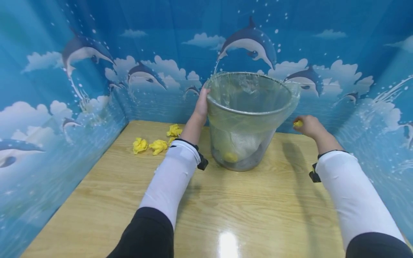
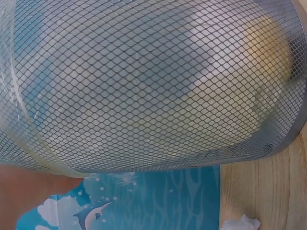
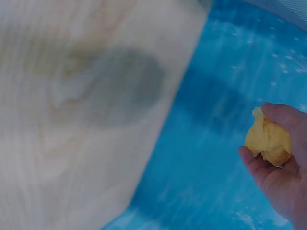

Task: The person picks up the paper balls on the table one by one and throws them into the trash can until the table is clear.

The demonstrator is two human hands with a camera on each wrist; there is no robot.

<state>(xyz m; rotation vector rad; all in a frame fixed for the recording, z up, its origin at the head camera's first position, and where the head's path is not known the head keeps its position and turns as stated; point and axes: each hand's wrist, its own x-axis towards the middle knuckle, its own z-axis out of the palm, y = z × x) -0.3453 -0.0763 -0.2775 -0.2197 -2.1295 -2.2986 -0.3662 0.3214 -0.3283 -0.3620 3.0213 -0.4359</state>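
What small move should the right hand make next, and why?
Probably move the right hand left, over the open bin: it pinches a crumpled yellow ball to the bin's right, while the left hand holds the bin.

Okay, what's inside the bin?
Inside the bin is a see-through liner, with a yellow lump low down and something whitish by it. Mesh and liner blur both, so whether anything else lies beneath them can't be seen.
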